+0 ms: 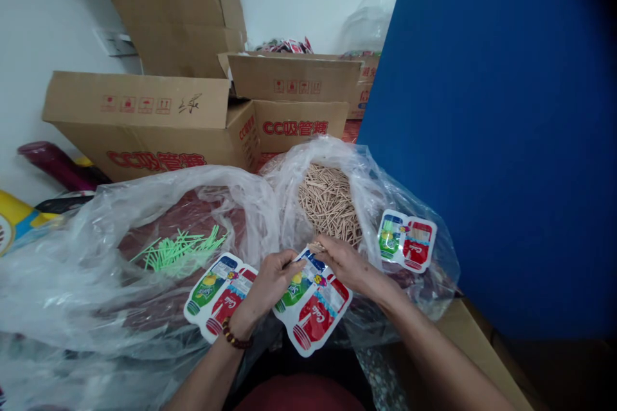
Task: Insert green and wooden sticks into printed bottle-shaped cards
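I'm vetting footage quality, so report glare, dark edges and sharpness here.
Head view: whitish glare streaks the left plastic bag; same head view: the blue panel fades into black at upper right, large print on the pouch in the left hand reads clearly, and the wall plate looks soft.

Your 6 o'clock packet [313,303], 7 o'clock packet [219,295] and 4 o'clock packet [409,241] read "Cola". Your 12 o'clock carton [296,96] and 10 o'clock carton [154,135] show "CC吸管糖" and red handling signs; the latter adds handwriting.
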Available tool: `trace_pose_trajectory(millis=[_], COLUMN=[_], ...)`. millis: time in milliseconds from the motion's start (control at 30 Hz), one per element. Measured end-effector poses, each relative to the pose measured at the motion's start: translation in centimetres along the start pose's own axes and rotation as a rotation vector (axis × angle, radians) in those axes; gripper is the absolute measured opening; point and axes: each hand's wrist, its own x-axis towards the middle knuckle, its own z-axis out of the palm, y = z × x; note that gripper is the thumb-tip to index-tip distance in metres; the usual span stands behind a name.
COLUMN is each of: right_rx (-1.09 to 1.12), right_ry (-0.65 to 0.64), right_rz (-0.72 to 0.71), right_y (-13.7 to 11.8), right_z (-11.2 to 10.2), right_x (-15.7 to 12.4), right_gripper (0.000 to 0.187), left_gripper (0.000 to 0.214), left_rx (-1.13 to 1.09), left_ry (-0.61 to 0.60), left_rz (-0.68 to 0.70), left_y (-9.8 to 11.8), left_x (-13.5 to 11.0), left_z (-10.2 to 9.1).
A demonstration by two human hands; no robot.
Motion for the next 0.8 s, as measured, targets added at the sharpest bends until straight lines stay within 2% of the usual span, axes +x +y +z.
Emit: trace_pose_trajectory(millis=[167, 267, 367, 433, 500, 567, 667, 800], right_rx=[0.063, 0.249, 0.670, 0.975, 1.165, 1.221, 1.169, 1.130], right_ry=[0.023, 0.092, 0.313, 0.511, 0.654, 0.714, 0.761, 0.773], right_rz=[0.025, 0.083, 0.150, 0.150, 0.129, 0.123, 0.173, 0.267], right_y=[0.3, 0.2, -0.1, -0.5, -1.1, -1.8, -2.7, -3.1], right_z=[0.2, 0.0, 0.0, 0.2, 0.5, 1.0, 1.8, 2.8], right_x=[-0.1, -0.2, -0.1, 0.1, 0.2, 0.3, 0.1, -0.5], right_gripper=[0.013, 0.019, 0.016, 0.013, 0.018, 0.021, 0.022, 0.032], left_gripper=[0.032, 0.033, 0.033, 0.034, 0.035, 0.035, 0.036, 0.035], left_rx=[0.025, 0.019, 0.041, 0.052, 0.044, 0.023, -0.023, -0.076], left_ry=[-0.043, -0.047, -0.049, -0.051, -0.055, -0.065, -0.067, -0.062], left_rz=[0.017, 0.034, 0.069, 0.096, 0.113, 0.111, 0.082, 0.052], left_y=[0.5, 0.7, 0.7, 0.6, 0.5, 0.5, 0.5, 0.4], left_x=[-0.3, -0.5, -0.8, -1.0, -1.1, -1.2, -1.3, -1.2], left_z=[0.3, 0.5, 0.6, 0.7, 0.8, 0.9, 1.1, 1.3])
